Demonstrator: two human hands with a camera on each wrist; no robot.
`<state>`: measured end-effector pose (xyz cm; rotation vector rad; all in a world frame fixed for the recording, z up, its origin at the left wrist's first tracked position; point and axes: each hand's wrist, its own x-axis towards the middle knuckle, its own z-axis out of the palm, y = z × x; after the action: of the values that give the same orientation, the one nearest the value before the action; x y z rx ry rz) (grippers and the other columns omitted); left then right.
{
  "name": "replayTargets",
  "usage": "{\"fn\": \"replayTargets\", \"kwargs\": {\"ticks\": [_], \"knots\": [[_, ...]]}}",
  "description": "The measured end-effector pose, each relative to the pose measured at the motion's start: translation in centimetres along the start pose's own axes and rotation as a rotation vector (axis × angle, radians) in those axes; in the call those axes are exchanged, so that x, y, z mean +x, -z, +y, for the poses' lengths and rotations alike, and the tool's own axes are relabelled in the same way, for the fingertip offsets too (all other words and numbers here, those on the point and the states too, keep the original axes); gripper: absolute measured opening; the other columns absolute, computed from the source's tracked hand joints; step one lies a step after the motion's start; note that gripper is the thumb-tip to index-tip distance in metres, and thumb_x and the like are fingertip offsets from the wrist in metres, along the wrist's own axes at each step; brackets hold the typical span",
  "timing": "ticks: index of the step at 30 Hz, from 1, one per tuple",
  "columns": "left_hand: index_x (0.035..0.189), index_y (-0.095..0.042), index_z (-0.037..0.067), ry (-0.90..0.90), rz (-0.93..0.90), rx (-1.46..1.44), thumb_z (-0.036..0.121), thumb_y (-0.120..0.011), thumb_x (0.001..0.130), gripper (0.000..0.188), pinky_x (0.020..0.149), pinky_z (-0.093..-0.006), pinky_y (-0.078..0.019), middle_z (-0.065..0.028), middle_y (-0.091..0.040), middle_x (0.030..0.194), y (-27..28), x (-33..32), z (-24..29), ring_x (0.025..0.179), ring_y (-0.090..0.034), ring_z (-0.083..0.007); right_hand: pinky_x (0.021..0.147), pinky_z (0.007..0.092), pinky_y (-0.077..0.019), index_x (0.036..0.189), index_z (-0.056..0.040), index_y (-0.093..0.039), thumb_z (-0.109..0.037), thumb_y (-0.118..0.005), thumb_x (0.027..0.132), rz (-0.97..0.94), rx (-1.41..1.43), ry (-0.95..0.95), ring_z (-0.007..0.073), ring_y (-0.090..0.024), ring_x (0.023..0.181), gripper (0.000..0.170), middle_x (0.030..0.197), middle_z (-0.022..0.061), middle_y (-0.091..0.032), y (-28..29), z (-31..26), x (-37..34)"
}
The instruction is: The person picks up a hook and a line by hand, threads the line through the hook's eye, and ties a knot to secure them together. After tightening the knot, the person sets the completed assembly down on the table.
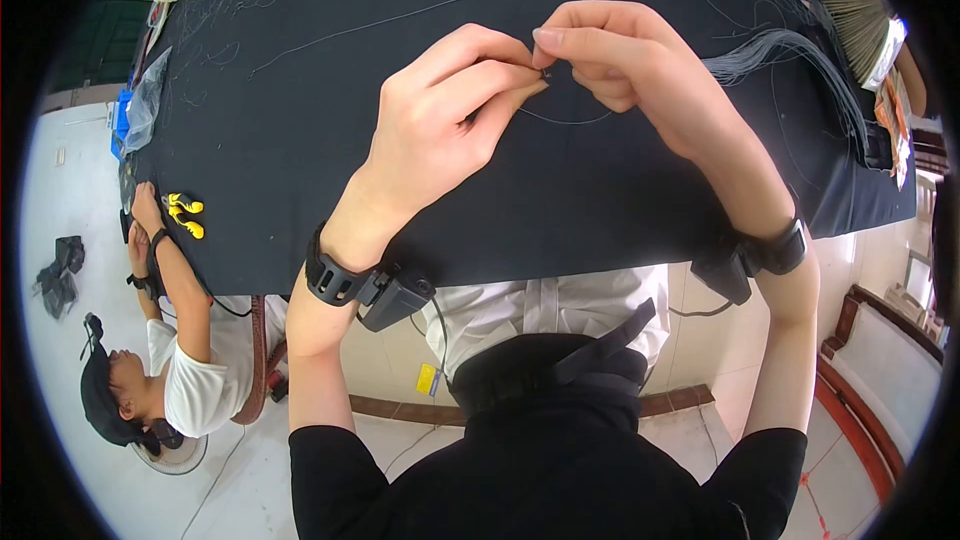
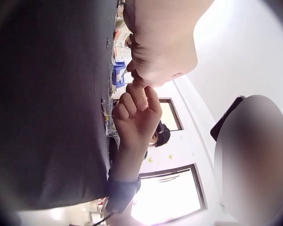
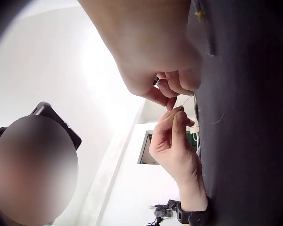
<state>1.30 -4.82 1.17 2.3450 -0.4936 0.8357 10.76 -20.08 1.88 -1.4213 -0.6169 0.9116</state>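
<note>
In the head view my left hand (image 1: 450, 105) pinches a small dark piece (image 1: 545, 74) and a thin grey wire (image 1: 570, 122) between thumb and forefinger. The wire curves away below the fingertips toward the right. My right hand (image 1: 635, 55) meets it from the other side, thumb and forefinger pressed together on the wire, its other fingers curled in. Both sets of fingertips are close together above the black cloth. A fine wire end (image 3: 185, 100) shows between the hands in the right wrist view. Fingers hide most of the small piece.
A loose wire (image 1: 390, 28) lies on the black tablecloth (image 1: 290, 130). A bundle of grey wires (image 1: 790, 45) lies at the right beside tan strips (image 1: 855, 25). Yellow-handled pliers (image 1: 186, 215) lie at the left edge, near another person's hands (image 1: 146, 210).
</note>
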Motion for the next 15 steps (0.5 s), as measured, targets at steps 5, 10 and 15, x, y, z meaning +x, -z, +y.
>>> {"fn": "replayTargets", "kwargs": {"ticks": [5, 10, 15], "knots": [[0.074, -0.062, 0.002, 0.005, 0.03, -0.005, -0.004, -0.068, 0.065, 0.012, 0.051, -0.023, -0.0457, -0.0046, -0.059, 0.076, 0.22, -0.07, 0.13, 0.061, -0.057, -0.0159, 0.04, 0.019, -0.0164, 0.086, 0.001, -0.061, -0.024, -0.054, 0.083, -0.049, 0.111, -0.036, 0.0029, -0.025, 0.041, 0.026, 0.049, -0.0051, -0.032, 0.97, 0.11, 0.43], [0.073, -0.063, 0.002, -0.006, 0.04, -0.03, -0.004, -0.068, 0.064, 0.012, 0.052, -0.0225, -0.0468, -0.0054, -0.06, 0.077, 0.32, -0.05, 0.3, 0.062, -0.058, -0.0158, 0.039, 0.0186, -0.0137, 0.079, -0.0024, -0.058, -0.022, -0.052, 0.085, -0.051, 0.143, -0.055, 0.0005, -0.021, 0.042, 0.022, 0.05, -0.0088, -0.028, 0.6, 0.31, 0.44], [0.074, -0.063, 0.0, -0.043, 0.054, -0.055, -0.006, -0.068, 0.064, 0.013, 0.055, -0.0217, -0.0485, -0.007, -0.061, 0.078, 0.51, 0.19, 0.47, 0.065, -0.059, -0.0166, 0.04, 0.0188, -0.0142, 0.081, -0.0028, -0.058, -0.021, -0.051, 0.086, -0.086, 0.082, -0.059, 0.0006, -0.022, 0.042, 0.02, 0.05, -0.0089, -0.03, 0.61, 0.69, 0.58]]}}
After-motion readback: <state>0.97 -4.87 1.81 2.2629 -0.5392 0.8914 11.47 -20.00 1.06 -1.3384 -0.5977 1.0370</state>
